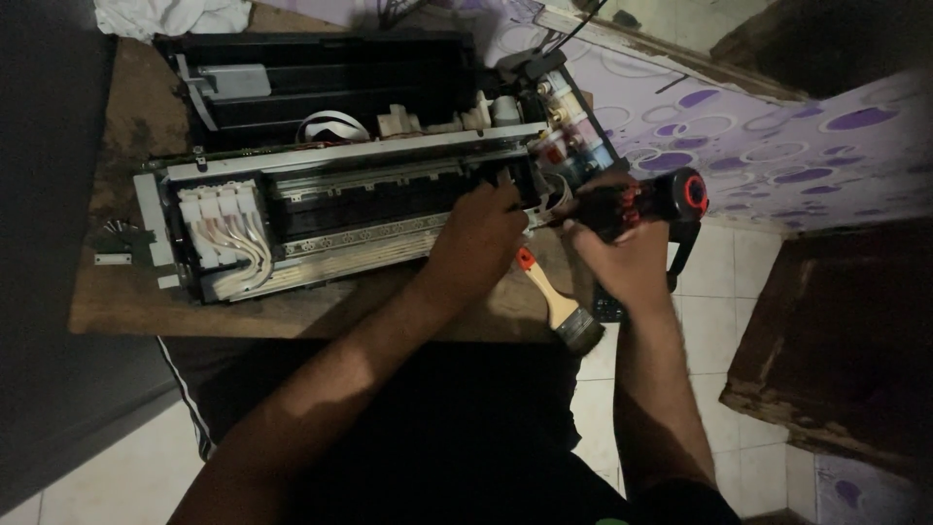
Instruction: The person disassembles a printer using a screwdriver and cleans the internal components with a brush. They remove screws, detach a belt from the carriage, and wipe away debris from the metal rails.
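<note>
Right hand (632, 255), you're clamped on the red-and-black power screwdriver (646, 202), its axis pointing left at the printer (350, 185); your left hand (481, 233) presses there, fingers closed, nearer.

An opened printer (340, 185) lies on the table, a red-black power screwdriver (641, 204) seemingly at its right end.

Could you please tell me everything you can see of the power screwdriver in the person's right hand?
The power screwdriver is black with red trim and a round red-ringed end cap facing right. It lies roughly level, its front pointing left at the right end of the opened printer. The right hand wraps its body from below; its tip is hidden.
</note>
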